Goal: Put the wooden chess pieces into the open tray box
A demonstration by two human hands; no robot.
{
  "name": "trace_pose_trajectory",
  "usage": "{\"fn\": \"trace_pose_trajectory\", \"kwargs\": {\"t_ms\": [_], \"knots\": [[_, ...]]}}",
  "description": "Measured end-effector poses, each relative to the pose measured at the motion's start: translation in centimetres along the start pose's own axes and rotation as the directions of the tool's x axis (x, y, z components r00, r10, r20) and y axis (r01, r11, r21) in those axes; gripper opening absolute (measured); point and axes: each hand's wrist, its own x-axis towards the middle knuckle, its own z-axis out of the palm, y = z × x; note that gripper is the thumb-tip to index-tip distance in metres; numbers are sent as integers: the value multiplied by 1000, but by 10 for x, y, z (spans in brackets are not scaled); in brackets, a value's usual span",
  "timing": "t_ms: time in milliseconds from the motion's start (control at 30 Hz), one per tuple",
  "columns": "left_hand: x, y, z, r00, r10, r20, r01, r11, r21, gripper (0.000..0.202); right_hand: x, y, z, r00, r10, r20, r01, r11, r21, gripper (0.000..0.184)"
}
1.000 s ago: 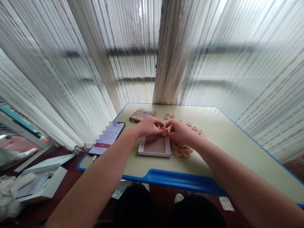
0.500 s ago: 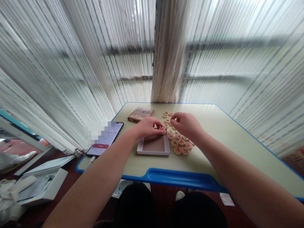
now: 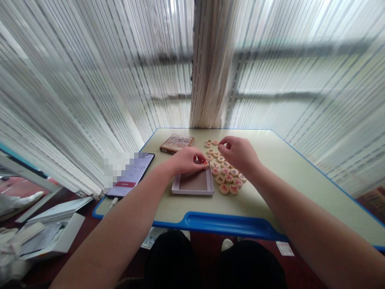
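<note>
My left hand (image 3: 189, 159) is closed, with thumb and fingers pinched on a round wooden Chinese chess piece (image 3: 205, 164) bearing a red character. It holds the piece at the far right corner of a shallow, white-walled open box (image 3: 192, 192), whose brown bottom shows bare in front of the hand. To the right of the box lie several chess pieces (image 3: 224, 188) with red or dark characters. Above their right side is my right hand (image 3: 239, 150), fingers curled and thumb tip against the index finger. Whether it pinches anything is hidden.
A brown printed box lid (image 3: 177, 143) lies at the back left. A phone (image 3: 132, 174) with a cable rests at the table's left edge. The pale table (image 3: 288, 168) has a blue rim and a blue front trough (image 3: 228, 222). Curtains hang behind it.
My right hand has risen slightly away from the pieces, uncovering more of them. My left hand stays at the box corner with its piece. The whole view has shifted a little.
</note>
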Motion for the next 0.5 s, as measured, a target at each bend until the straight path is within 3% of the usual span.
{"fn": "trace_pose_trajectory", "kwargs": {"t_ms": [200, 500], "knots": [[0, 1, 0, 1000, 0, -2, 0, 1000, -16, 29, 3, 4, -2, 997, 49, -54, -45, 997, 66, 27], [1, -1, 1, 1000, -12, 15, 12, 999, -39, 32, 13, 21, 0, 968, 208, -141, -144, 919, 366, 26]]}}
